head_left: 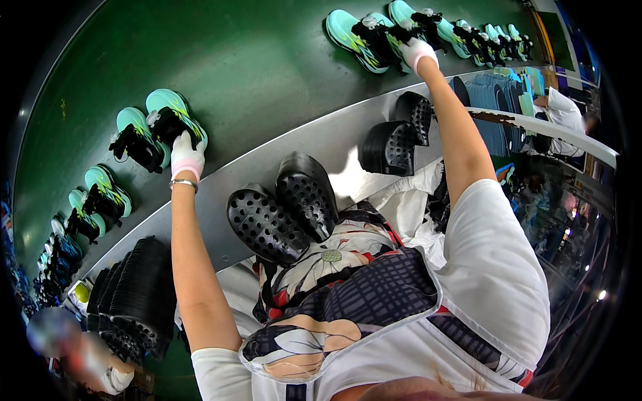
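Note:
My left hand (188, 155), in a white glove with a pink cuff, has its fingers closed at the black collar of a mint-green sneaker (168, 103). Just left of it lies a second mint sneaker (132, 122). Further off to the right, my right hand (418, 53), gloved the same way, grips the dark heel end of another mint sneaker (405, 13); its fingertips are partly hidden. Beside that hand rests a mint sneaker with yellow streaks (349, 33). All of them lie on the green belt (254, 73).
Two black perforated foot-shaped blocks (267, 220) stand before me; two more (388, 148) are at the metal edge (231, 167). Black stacked pieces (144, 287) stand at left, blue flat sole-shaped pieces (491, 97) at right. More sneakers line the belt. People sit on both sides.

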A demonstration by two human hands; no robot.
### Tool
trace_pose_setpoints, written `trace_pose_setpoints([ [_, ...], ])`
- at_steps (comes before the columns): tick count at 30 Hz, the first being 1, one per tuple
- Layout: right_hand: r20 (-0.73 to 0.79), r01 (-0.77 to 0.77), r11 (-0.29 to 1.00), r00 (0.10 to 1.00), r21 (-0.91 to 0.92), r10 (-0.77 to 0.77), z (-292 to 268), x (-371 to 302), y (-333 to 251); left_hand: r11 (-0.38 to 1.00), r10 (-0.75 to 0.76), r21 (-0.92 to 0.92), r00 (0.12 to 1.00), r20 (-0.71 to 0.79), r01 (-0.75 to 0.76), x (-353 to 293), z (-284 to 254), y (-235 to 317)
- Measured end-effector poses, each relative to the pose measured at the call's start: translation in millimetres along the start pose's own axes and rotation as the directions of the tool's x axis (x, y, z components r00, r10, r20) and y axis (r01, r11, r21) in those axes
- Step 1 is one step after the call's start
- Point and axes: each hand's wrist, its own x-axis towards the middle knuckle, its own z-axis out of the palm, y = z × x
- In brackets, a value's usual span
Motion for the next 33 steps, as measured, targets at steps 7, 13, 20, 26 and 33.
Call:
trace_pose_setpoints([
  [7, 0.219, 0.138, 0.985, 0.963, 0.108, -0.159, -7, -21, -65, 0.998, 0.051, 0.026, 0.994, -0.097, -0.048, -1, 7, -7],
  [13, 0.128, 0.233, 0.972, 0.963, 0.044, -0.237, 16, -55, -138, 1.0, -0.007, -0.011, 0.998, -0.068, 0.007, -2, 2, 3],
  [20, 0.208, 0.399, 0.909, 0.885, 0.12, -0.416, 59, -139, -257, 0.998, -0.036, -0.05, 0.998, -0.057, 0.033, -4, -1, 3],
  [26, 0.26, 0.595, 0.758, 0.713, 0.269, -0.652, 42, -189, -248, 0.997, -0.017, -0.081, 0.997, -0.076, 0.011, -4, 2, 3],
  [33, -0.008, 0.464, 0.865, 0.882, 0.19, -0.471, -33, -203, -71, 1.0, 0.031, -0.003, 0.999, -0.039, -0.031, 5, 7, -2],
])
